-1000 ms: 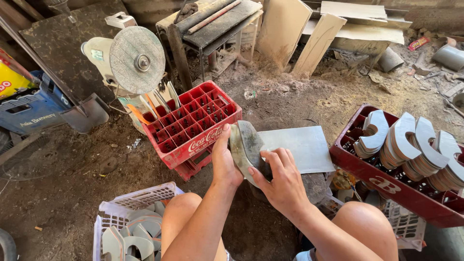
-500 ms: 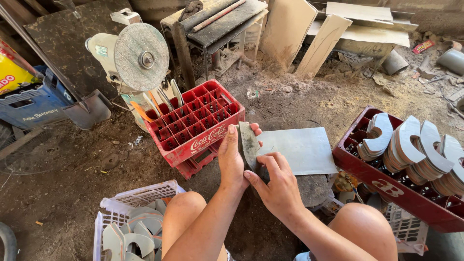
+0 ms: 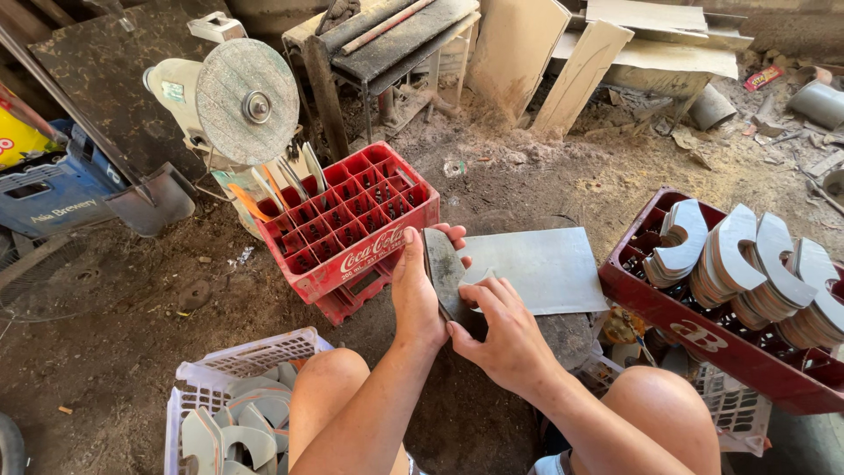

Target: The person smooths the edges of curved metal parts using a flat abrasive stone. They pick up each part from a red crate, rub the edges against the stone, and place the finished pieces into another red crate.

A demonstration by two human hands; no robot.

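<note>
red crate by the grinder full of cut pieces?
No, the red crate has mostly empty cells, with only a few thin tools standing at its far corner.

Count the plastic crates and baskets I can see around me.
4: red crate ahead, dark red crate at right, white basket by the left knee, white basket lower right, partly hidden.

At the centre of the frame, the left hand (image 3: 418,295) and the right hand (image 3: 501,330) together hold a curved grey metal piece (image 3: 442,273) on edge, above a flat grey sheet (image 3: 545,268). Just left of it stands a red crate (image 3: 352,220) with tools in its upper-left cells. A grinding wheel (image 3: 248,101) sits at upper left. At right, a dark red crate (image 3: 703,330) holds curved grey pieces (image 3: 747,259); a white basket (image 3: 233,369) at lower left holds more.
</note>
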